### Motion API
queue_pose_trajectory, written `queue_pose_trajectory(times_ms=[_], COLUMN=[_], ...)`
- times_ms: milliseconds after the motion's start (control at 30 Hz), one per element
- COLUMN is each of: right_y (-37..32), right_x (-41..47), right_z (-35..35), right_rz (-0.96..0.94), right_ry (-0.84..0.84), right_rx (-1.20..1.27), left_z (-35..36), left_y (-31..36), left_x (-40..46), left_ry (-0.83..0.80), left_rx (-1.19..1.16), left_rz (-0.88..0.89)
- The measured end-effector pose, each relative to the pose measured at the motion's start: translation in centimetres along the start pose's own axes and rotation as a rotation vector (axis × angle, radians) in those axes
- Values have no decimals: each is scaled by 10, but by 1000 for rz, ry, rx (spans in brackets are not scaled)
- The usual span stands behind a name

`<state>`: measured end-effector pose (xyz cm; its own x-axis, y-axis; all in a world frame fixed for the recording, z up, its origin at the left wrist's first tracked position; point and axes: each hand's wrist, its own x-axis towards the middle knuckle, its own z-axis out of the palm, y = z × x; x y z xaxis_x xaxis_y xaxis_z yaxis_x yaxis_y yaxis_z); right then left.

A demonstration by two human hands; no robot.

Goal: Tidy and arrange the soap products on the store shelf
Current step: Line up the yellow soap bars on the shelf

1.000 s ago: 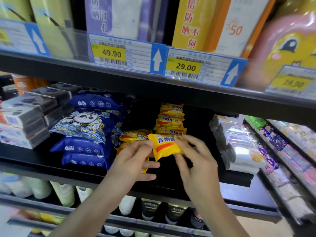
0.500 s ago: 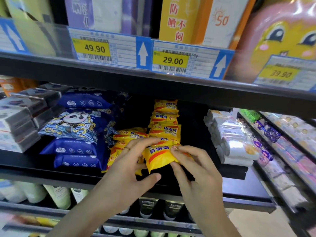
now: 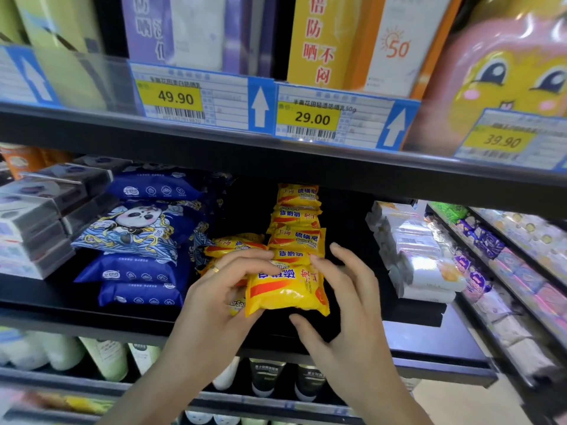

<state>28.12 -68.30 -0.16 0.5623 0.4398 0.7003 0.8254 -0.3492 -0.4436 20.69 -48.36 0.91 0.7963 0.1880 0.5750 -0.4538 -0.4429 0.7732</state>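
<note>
Store shelving filled the frame, black shelf point(image 3: 92, 314) across the middle. Centre of frame, a yellow soap pack point(image 3: 287, 291) with red stripe and upside-down Chinese text sat at the shelf front, held between both hands. Left hand point(image 3: 214, 305) gripped its left edge, fingers curled over the top, ring on one finger; right hand point(image 3: 343, 302) pinched the right side, thumb under the pack, fingers on top. Just behind it a stack of yellow soaps point(image 3: 296, 222) rose, labels reading "Sulfur Soap", some flipped. More yellow packs point(image 3: 234, 245) lay left of the stack, partly behind the left hand. Left of centre, blue wipe packs point(image 3: 147, 271) piled up, one with a panda print point(image 3: 135, 228). Far left, grey boxed items point(image 3: 33, 222) stacked. Right of centre, white wrapped bars point(image 3: 423, 259), print too blurry to read. Upper frame, price tags: "49.90" point(image 3: 176, 98), "29.00" point(image 3: 311, 118), "39.90" point(image 3: 501, 139), each beside a white arrow on blue. Above them an orange box point(image 3: 395, 47) marked "50" with a sun. Bottles point(image 3: 104, 357) on the lower shelf, bottom left
</note>
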Motion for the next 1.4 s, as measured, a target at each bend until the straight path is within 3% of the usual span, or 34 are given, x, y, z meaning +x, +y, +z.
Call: queue_pose_trajectory(times_ms=[133,300,633,933,1033,1233,1400], right_y=[-1,-6,-21,-27,-25,-23,-22], right_x=[5,10,19,27,29,34,36], right_z=[-2,-6,-8,-14,-17,-20,-22], right_rz=[-6,155,391,654,776,971,1081], right_ry=[20,-30,-93,-80,-102,-176,-240], right_rx=[-15,295,760,854,897,1010,1106], left_z=[-3,-5,-8,-9,-12,-17,-15], left_y=[-1,4,15,11,9,10,13], left_x=[-1,-1,2,1,0,-1,0], left_ry=[-36,-57,-138,-114,-157,-217,-200], left_rx=[-81,-212,-270,-261,-172,258,359], left_rz=[-97,-224,-276,-260,-215,-53,70])
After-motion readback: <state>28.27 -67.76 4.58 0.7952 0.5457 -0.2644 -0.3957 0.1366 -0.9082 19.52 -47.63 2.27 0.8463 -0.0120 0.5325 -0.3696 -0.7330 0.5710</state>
